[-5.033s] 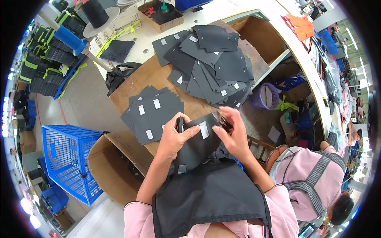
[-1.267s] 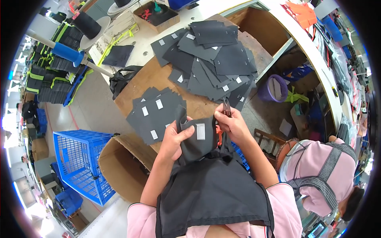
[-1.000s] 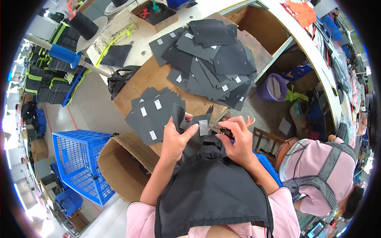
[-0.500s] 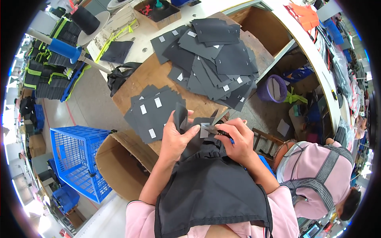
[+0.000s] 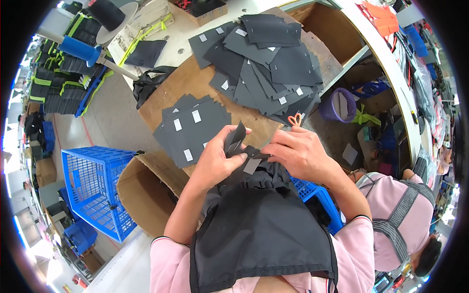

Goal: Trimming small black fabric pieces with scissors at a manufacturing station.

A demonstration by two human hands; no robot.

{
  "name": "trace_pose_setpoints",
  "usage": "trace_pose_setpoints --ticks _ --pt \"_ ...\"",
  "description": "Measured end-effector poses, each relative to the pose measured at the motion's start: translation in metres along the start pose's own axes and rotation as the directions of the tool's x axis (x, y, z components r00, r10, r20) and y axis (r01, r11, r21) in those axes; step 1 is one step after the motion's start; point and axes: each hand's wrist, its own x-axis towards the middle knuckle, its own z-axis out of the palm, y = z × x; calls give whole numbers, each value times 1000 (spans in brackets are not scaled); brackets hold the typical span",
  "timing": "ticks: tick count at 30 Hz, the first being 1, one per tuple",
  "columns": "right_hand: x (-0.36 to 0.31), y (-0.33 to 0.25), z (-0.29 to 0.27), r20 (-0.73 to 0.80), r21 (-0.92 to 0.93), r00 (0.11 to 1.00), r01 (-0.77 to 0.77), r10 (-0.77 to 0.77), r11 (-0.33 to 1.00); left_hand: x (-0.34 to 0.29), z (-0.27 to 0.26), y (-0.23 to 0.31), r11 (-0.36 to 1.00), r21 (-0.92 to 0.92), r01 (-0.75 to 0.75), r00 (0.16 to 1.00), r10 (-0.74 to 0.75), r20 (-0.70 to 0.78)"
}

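We are pinching a black panel (image 5: 235, 138) in our left hand (image 5: 218, 158) and its edge in our right hand (image 5: 304, 152), a pale label (image 5: 251, 166) showing between.

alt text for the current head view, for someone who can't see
A person's left hand holds a dark piece; the right hand, at its edge, holds orange-handled scissors. More dark pieces lie in two piles on a wooden board.

One board (image 5: 178, 78), two panel piles (image 5: 188, 134) atop
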Motion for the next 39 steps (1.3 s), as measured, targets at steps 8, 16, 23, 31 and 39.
trace_pose_setpoints --ticks 8,16,23,31,39 --pt "-4 -2 -3 -64 61 992 -104 108 993 0 -3 7 999 6 32 999 -32 1" --pt "4 2 -4 -34 78 997 -66 69 995 6 -9 8 994 -68 81 997 -80 15" --pt "-2 14 10 -161 141 982 -77 100 987 6 -27 -1 945 -306 120 989 -141 -46" --pt "-29 138 70 -234 244 434 -840 870 485 46 -125 -150 982 117 148 711 -23 -703" --pt "1 217 90 -229 -287 792 -610 565 738 60 -88 -104 664 513 545 543 187 -819"
